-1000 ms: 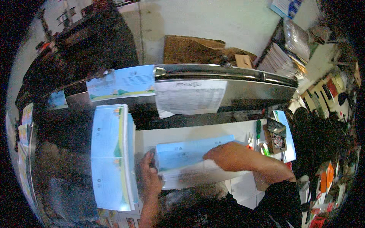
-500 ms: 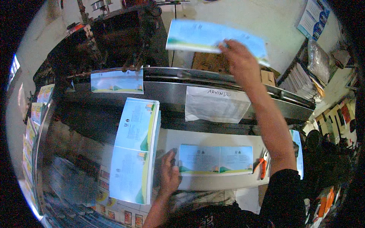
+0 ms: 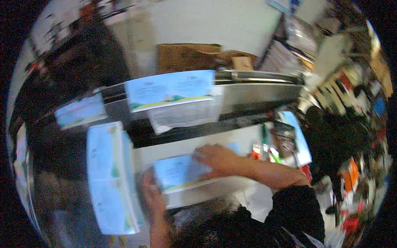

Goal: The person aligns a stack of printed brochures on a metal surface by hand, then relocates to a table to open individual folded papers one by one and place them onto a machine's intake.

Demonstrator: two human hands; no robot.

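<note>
A pale blue printed sheet (image 3: 175,171) with a green and yellow lower edge lies on a white work surface (image 3: 194,195). Over its right half rests my right hand (image 3: 216,160), fingers bent down onto the paper and smeared by motion. At the sheet's left edge is my left hand (image 3: 153,192), upright with its fingers stretched out, nothing seen in it. A similar sheet (image 3: 169,91) leans on the metal rail ahead and partly covers a white paper (image 3: 186,115). To the left lies a thick stack of these sheets (image 3: 108,177).
Another printed sheet (image 3: 80,111) hangs at the machine's far left. Orange-handled pliers (image 3: 255,151) and a dark object (image 3: 285,136) sit right of my right hand, beside another blue sheet (image 3: 298,136). Brown cardboard (image 3: 188,58) stands behind the metal rail (image 3: 264,77).
My right hand has come down from the raised sheet to the one on the work surface. The raised sheet now leans on the rail. The view has turned right and blurred.
</note>
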